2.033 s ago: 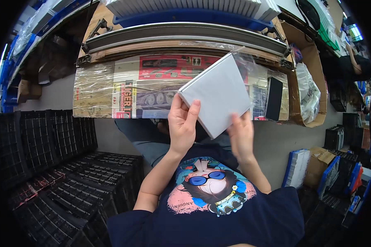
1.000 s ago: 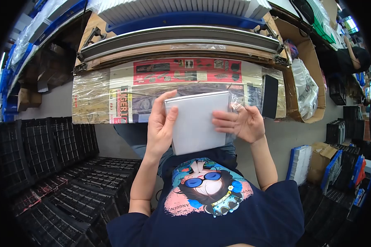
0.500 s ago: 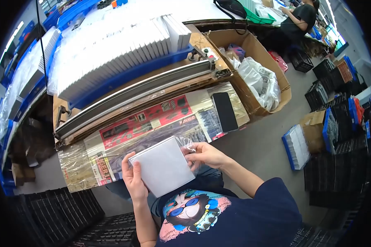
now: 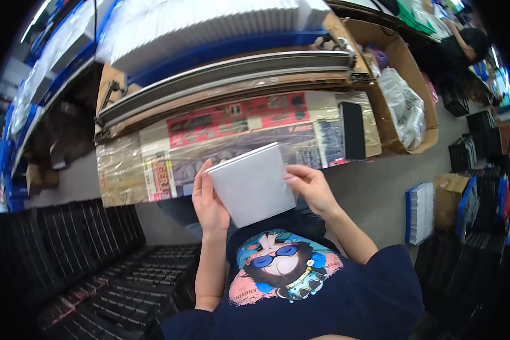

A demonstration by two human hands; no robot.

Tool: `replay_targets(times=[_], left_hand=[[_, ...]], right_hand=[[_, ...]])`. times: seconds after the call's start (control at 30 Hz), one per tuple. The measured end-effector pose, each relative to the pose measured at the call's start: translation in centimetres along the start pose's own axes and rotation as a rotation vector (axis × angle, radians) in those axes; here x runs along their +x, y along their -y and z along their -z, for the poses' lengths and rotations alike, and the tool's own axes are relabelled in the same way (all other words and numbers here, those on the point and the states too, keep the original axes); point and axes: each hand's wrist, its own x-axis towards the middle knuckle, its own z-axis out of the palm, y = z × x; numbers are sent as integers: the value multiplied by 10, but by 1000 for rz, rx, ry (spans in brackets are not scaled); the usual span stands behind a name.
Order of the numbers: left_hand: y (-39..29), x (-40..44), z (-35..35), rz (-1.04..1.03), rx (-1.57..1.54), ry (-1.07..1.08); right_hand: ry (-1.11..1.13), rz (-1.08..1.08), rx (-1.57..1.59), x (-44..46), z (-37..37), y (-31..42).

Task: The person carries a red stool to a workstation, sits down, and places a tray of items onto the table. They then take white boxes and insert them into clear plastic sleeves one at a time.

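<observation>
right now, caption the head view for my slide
Both hands at the edges of a flat white package, a dark phone lying on the cardboard beyond.

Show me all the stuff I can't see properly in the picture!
In the head view:
Back of the flat white square package: turned away from the camera.
Left hand: fingers partly hidden behind that package.
Right hand: its own fingers hide whatever its fingertips pinch, if anything.
Bottom of the open brown cardboard box: covered by a crumpled white plastic bag.
Long row of thin white slabs: cut off by the top edge.
</observation>
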Motion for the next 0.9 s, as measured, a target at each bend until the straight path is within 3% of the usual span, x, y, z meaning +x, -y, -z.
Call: replay_targets(times=[0.07,0.3,0.57,0.9], left_hand=[[1,0,5,61,-75,-45],[8,-11,30,309,-218,-117],[19,-24,39,363,-182,-227],[-16,-6,42,-90,209,-240]], right_hand=[[-35,33,144,-3,-6,2],[71,-73,-64,-14,10,1],[158,-224,-213,-18,13,-5],[168,-112,-166,-16,28,11]])
